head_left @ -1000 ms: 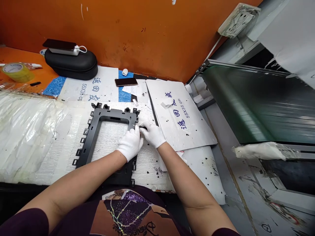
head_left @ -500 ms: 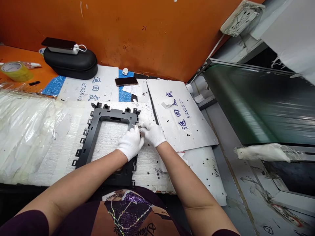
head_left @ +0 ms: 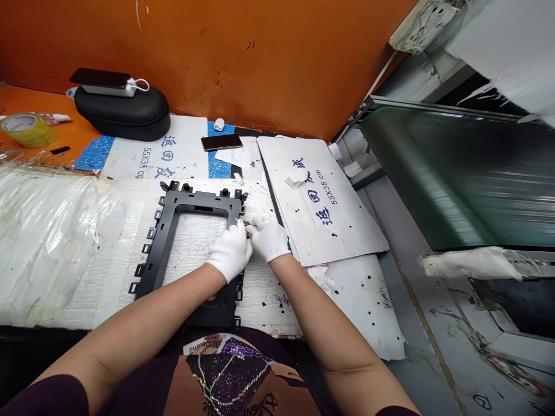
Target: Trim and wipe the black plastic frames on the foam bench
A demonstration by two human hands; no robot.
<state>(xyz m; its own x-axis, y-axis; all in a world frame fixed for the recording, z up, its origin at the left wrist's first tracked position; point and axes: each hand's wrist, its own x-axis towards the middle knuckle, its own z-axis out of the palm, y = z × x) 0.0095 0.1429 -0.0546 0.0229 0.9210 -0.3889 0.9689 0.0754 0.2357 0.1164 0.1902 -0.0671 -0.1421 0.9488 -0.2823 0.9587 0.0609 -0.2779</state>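
A black plastic frame [head_left: 167, 231] with a large rectangular opening and clip tabs along its sides lies on a white padded sheet. My left hand [head_left: 229, 251], in a white glove, rests over the frame's right rail with its fingers curled. Close beside it, my right hand [head_left: 269, 238], gloved too, is closed in a pinch at the frame's right edge. The fingertips of both hands nearly meet there. A small, thin dark piece shows between them; its kind is too small to tell, and the gloves partly hide it.
White boards with blue writing [head_left: 347, 214] lie to the right. Behind the frame are a phone [head_left: 221, 142] and a black case [head_left: 124, 112] carrying a second phone with a white cable. Yellow tape [head_left: 30, 132] sits far left. A green conveyor belt [head_left: 455, 185] stands beyond the bench.
My right hand has shifted slightly left and its wrist has come a little nearer my left hand. The left hand and the frame have stayed nearly in place.
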